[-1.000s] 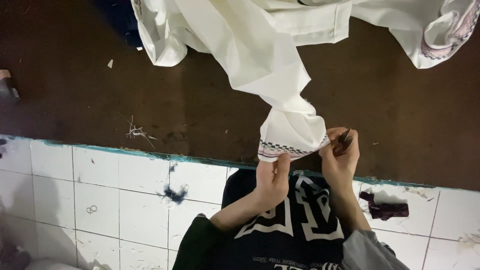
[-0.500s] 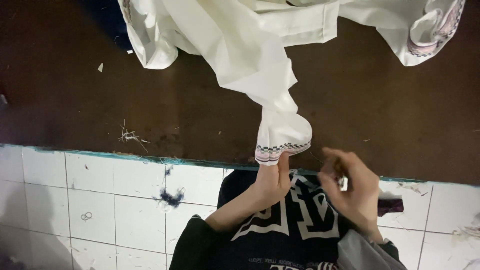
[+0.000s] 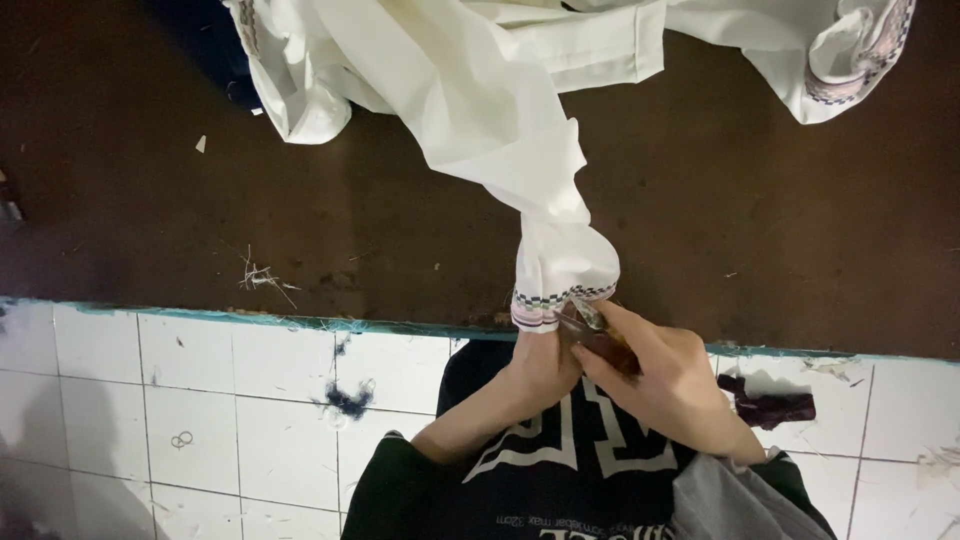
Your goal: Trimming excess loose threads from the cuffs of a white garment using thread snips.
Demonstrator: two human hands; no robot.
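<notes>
A white garment (image 3: 480,90) lies spread over a dark brown table (image 3: 200,220), one sleeve hanging toward me. The sleeve's cuff (image 3: 560,300) has a checked, striped trim. My left hand (image 3: 540,365) pinches the cuff's lower edge from below. My right hand (image 3: 660,375) grips small thread snips (image 3: 590,325) with a brownish handle, the metal tip touching the cuff's trim. Both hands sit close together at the table's near edge, above my dark printed shirt.
A second trimmed cuff (image 3: 850,70) lies at the top right. Thread scraps (image 3: 262,277) lie on the table. The floor is white tile (image 3: 200,400) with dark cloth bits (image 3: 765,405) and stains. The table's near edge is teal.
My right hand drew away from the cuff half a second ago, then returned with the snips to its trim. The view shifted slightly; my left hand kept hold of the cuff.
</notes>
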